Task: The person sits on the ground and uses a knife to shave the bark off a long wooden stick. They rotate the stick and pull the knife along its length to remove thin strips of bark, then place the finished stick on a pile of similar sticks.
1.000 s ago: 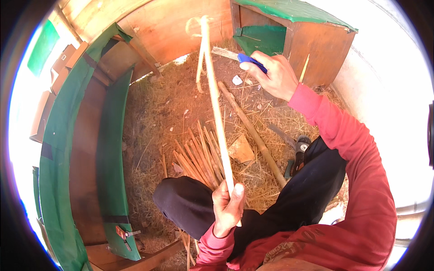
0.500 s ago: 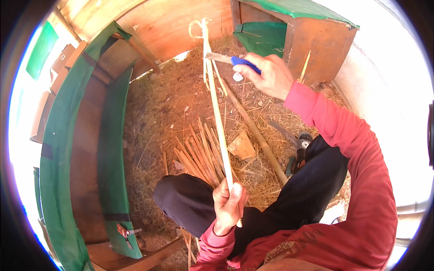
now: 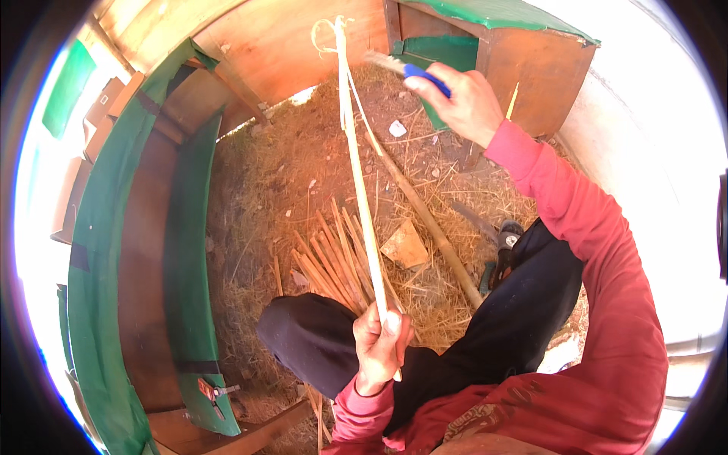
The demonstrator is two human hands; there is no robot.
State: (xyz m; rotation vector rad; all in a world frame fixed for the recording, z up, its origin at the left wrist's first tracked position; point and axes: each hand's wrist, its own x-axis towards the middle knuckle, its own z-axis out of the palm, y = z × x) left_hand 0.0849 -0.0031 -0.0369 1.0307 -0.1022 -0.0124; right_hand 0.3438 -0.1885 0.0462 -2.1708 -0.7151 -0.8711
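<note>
My left hand (image 3: 381, 345), closed low over my lap, grips the near end of a long pale split stick (image 3: 361, 189). The stick slants up and away from me. Thin curled shavings (image 3: 324, 38) still hang at its far end, and a loose strip peels down its right side. Up at the right, my right hand (image 3: 469, 105) is wrapped round the blue handle of a knife (image 3: 428, 77). Its blade points left, a little apart from the stick's far end, and looks slightly blurred.
Several split sticks (image 3: 326, 262) lie bunched on the straw-strewn ground beyond my knee. Right of them are a flat wood block (image 3: 406, 244) and a long pole (image 3: 432, 216). Green-covered shelving (image 3: 102, 265) stands left, with a red-handled tool (image 3: 208, 390); a brown cabinet (image 3: 535, 76) stands far right.
My right hand has moved the knife up and to the right, off the stick. The stick's far end has shifted slightly up and left; my left hand keeps its grip.
</note>
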